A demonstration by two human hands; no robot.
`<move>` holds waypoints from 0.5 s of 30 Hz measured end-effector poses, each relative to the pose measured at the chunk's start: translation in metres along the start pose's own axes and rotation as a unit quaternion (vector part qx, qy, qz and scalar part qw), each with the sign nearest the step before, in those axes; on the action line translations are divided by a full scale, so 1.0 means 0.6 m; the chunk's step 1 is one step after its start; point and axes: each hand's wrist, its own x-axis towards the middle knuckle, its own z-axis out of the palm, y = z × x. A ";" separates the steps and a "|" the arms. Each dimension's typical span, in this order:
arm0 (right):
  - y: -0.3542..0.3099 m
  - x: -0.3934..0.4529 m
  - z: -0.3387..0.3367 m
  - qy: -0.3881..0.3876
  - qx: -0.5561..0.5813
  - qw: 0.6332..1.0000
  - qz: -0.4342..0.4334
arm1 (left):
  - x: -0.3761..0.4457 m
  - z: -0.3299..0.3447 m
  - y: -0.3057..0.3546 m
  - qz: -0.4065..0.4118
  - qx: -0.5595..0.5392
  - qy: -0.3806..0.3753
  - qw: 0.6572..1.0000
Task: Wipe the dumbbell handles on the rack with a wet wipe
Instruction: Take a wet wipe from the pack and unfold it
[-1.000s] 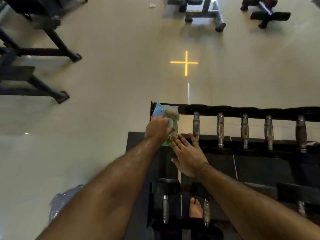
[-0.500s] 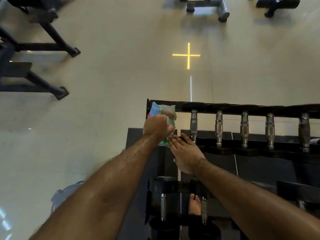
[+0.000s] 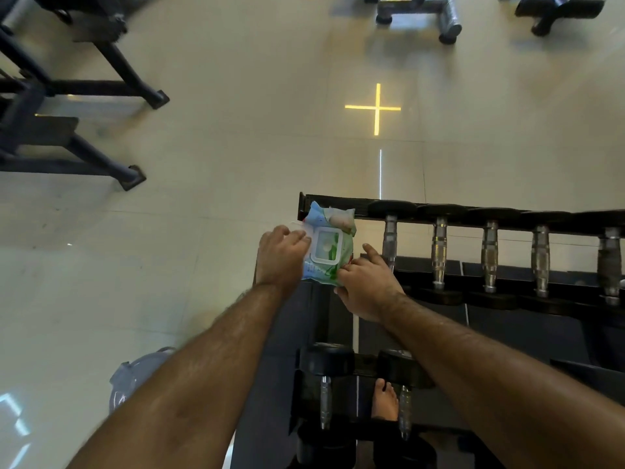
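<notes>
A blue and green wet wipe pack (image 3: 327, 245) lies on the left end of the black dumbbell rack (image 3: 338, 200). Its clear plastic lid is swung open to the left. My left hand (image 3: 280, 258) grips the pack's left edge next to the lid. My right hand (image 3: 367, 282) holds the pack's lower right corner, index finger stretched out. Several dumbbells with chrome handles (image 3: 439, 250) sit in a row on the top tier to the right. Two more dumbbell handles (image 3: 324, 401) show on the lower tier.
Black machine frames (image 3: 101, 86) stand on the tiled floor at the left. A bench base (image 3: 419, 11) is at the top. A grey lidded bin (image 3: 135, 374) sits under my left forearm. My bare foot (image 3: 385, 399) shows below the rack.
The pack's lid has been flipped open to the left. My left hand slid from on top of the pack to its left edge, and my right hand closed on its lower right corner.
</notes>
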 end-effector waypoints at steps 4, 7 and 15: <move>-0.005 0.021 -0.019 0.009 0.001 1.000 0.019 | -0.022 0.014 0.011 -0.006 0.011 -0.060 0.998; -0.005 0.034 -0.028 0.050 0.010 0.997 0.053 | -0.033 0.025 0.018 -0.036 0.007 -0.074 0.997; -0.012 0.106 -0.056 0.066 0.016 0.990 0.127 | -0.038 0.030 0.023 -0.054 -0.010 -0.087 0.995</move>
